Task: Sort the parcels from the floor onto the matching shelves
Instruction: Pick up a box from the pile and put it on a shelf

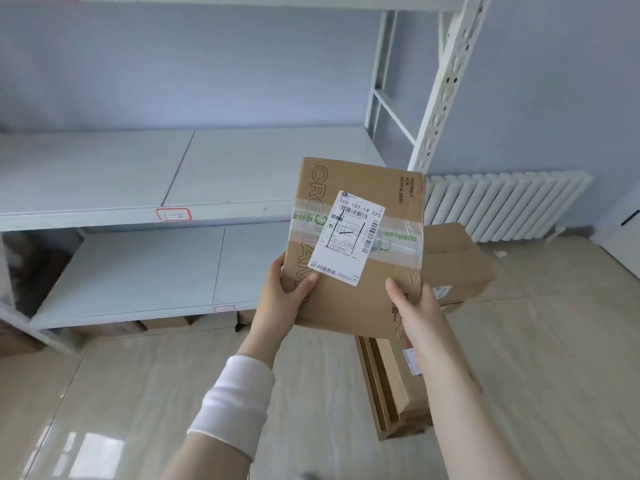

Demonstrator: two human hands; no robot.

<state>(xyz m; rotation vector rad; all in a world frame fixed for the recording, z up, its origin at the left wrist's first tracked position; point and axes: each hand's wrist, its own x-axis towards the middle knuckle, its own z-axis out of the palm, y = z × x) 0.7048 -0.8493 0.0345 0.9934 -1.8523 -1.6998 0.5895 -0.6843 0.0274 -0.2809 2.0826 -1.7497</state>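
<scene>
Looks early: left hand and right hand grip one labelled parcel at its near edge, middle shelf bare, other parcels unsorted on floor.

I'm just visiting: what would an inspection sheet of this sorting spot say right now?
Surface: glossy tiled floor; white shelves with red-edged tags.
Job's things: taped, labelled cardboard parcel held up; more parcels on the floor behind it.
Clutter: boxes under the lowest shelf.
Grippers: left hand and right hand each grip the parcel's near edge.
Cables: nothing seen.
Surroundings: white radiator, pale blue wall.
</scene>
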